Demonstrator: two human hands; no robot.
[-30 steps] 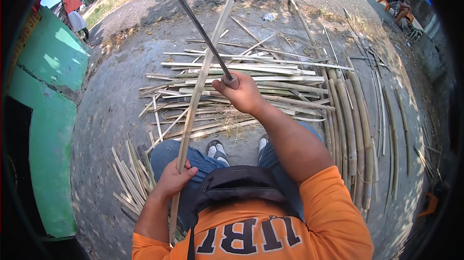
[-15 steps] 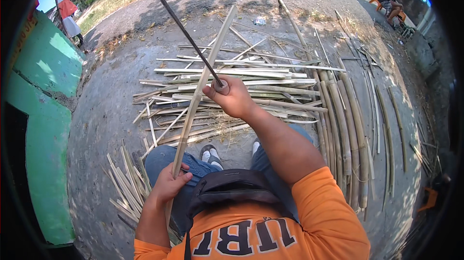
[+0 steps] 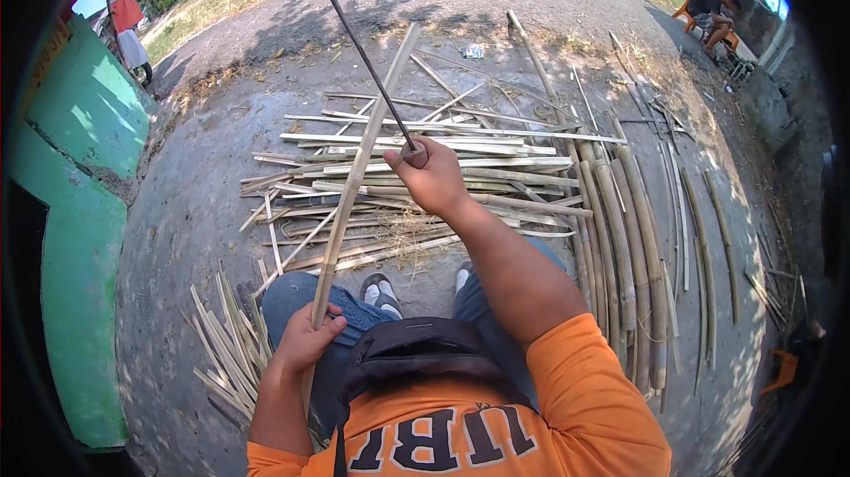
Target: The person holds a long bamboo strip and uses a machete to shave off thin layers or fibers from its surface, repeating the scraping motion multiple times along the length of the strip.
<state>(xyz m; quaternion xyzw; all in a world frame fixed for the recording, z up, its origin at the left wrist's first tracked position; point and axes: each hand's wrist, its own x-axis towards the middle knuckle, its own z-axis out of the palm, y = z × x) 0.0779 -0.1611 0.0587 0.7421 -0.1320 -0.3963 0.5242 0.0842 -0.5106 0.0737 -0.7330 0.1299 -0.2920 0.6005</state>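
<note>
Gripping the bamboo strip (image 3: pixel 359 176) near its lower end, your left hand (image 3: pixel 305 340) stays closed around it; your right hand (image 3: pixel 434 180) clasps a long blade (image 3: pixel 359 47), its tip cut off above. Split bamboo (image 3: pixel 496 167) lies beyond both hands.

Long dark metal blade (image 3: pixel 359 43): far tip cut off by top edge; handle end hidden inside right hand (image 3: pixel 434 180). Long pale split bamboo strip (image 3: pixel 354 176): near end hidden behind left hand (image 3: pixel 305 340) & blue jeans knee (image 3: pixel 292 295). Black waist bag (image 3: pixel 416 353) covers lap. Seated person in dark shirt (image 3: pixel 708 12), far right: too small to tell what they're doing. Dark vignette hides pic corners.
</note>
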